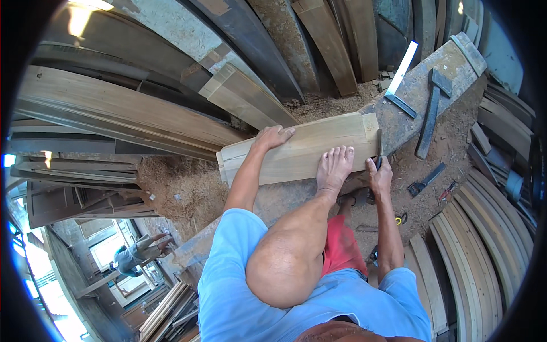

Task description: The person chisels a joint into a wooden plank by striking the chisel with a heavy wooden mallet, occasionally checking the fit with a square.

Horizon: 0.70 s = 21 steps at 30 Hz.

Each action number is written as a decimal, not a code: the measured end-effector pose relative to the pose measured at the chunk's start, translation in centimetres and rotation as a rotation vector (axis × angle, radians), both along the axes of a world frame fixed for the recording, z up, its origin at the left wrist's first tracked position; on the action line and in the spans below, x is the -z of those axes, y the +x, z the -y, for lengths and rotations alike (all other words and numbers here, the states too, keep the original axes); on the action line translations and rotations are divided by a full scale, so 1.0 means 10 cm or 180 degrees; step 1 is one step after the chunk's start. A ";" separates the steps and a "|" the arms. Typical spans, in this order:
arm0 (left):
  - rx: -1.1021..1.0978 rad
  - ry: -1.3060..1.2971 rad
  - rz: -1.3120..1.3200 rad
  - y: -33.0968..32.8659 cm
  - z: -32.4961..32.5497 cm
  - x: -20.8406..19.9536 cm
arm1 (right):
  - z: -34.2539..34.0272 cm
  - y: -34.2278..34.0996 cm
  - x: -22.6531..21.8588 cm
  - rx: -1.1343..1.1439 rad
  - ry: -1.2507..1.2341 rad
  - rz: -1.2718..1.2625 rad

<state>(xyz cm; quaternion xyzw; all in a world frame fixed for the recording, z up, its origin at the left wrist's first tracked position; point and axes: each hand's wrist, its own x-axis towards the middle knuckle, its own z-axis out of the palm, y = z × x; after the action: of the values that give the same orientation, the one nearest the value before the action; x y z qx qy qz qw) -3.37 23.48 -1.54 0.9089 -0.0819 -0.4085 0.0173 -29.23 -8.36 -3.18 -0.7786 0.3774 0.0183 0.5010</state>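
A pale wooden board (302,151) with a stepped end lies across the worn workbench (273,199). My left hand (273,138) holds its far edge toward the left end, thumb on the top face. My bare foot (336,165) presses on the board near its middle right. At the right end, my right hand (380,174) is closed round the dark handle of what looks like a chisel (380,142). Its narrow blade stands beside the board's stepped end. How the edge meets the wood is too small to tell.
On the bench's far right lie a try square (401,80) and a dark-handled hammer (431,111). Another tool (426,179) and red-handled pliers (448,191) lie on the sawdust-covered floor. Planks (131,111) lean at left; curved slats (473,251) stack at right. A person (139,253) is at lower left.
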 end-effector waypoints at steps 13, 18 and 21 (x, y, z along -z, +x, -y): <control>-0.1008 0.0008 0.0093 -0.76 -0.32 -0.11 | 0.08 0.74 -0.13 -0.0878 -0.0760 -0.0568; -0.1253 -0.0367 0.0050 -0.95 -0.19 -0.42 | 0.11 0.76 -0.24 -0.1057 -0.0619 -0.0671; -0.1172 -0.0422 0.0487 -1.21 -0.38 -0.30 | 0.10 0.74 -0.28 -0.1145 -0.0501 -0.0648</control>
<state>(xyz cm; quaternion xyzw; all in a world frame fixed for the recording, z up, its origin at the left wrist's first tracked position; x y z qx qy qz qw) -15.43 27.28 1.47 0.9337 0.0578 -0.3220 0.1452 -21.79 -9.37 -0.42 -0.8642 0.2813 0.1563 0.3867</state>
